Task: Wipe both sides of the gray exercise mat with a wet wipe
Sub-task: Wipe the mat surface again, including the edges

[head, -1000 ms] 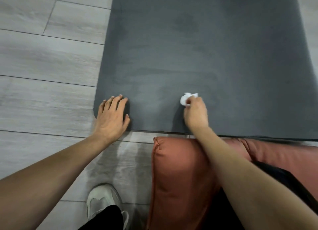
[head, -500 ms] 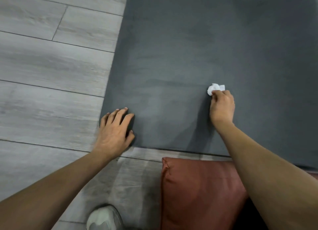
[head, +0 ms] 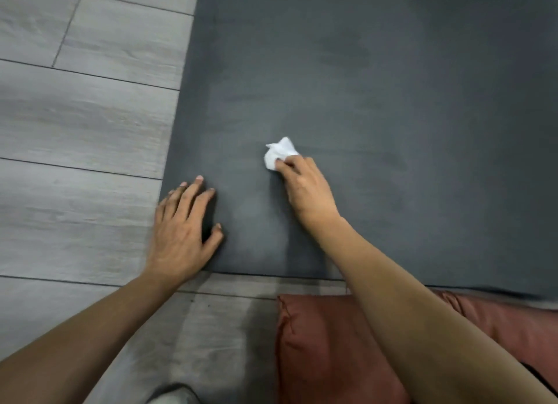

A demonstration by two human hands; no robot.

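Both hands are down on the mat (head: 377,101) right now and doing different jobs. Left hand (head: 181,234) is spread flat with straight fingers, pressing the near left corner, palm half on the wood floor (head: 84,125) and fingertips on the mat, gripping nothing. Right hand (head: 305,186) is just to the right of it, a bit farther in, fingers curled round a scrunched white wipe (head: 279,154) that pokes out past the fingertips and sits on the mat. That mat lies flat on the floor and fills most of the far and right side of the view, with its near edge just beyond a rust-colored cushion (head: 332,349) at the bottom. You can see faint smeary streaks on the surface, which I'd guess is where it's damp, though it's hard to be sure. If I were doing this I'd keep that left palm anchored so the corner doesn't creep, and run overlapping strokes instead of random scrubbing. I'd also unball the wipe a bit, since a tight wad barely touches anything. Only the top face is getting attention so far, so the flip looks like it's yet to come.
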